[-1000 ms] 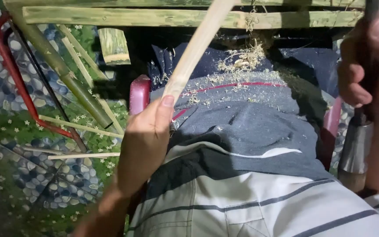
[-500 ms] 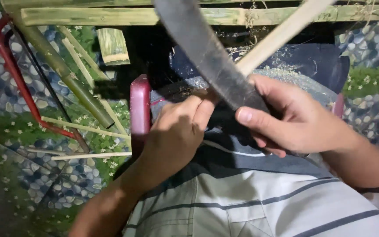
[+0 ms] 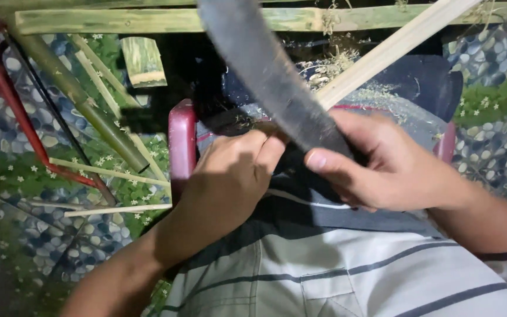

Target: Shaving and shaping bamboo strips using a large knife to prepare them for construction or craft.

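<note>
Gripping a broad, dark, curved blade (image 3: pixel 277 88) across the lap, the right hand (image 3: pixel 382 164) is clenched around it. The left hand (image 3: pixel 230 176), fingers curled, pinches the lower end of a pale, flat bamboo strip (image 3: pixel 394 50) slanting up-right behind the blade.

- A dark, broad, curved blade (image 3: pixel 271 94) rises from the lap towards the top edge, its flat face dull and worn.
- A pale split bamboo strip (image 3: pixel 382 56) slants up to the right, passing behind the blade.
</note>
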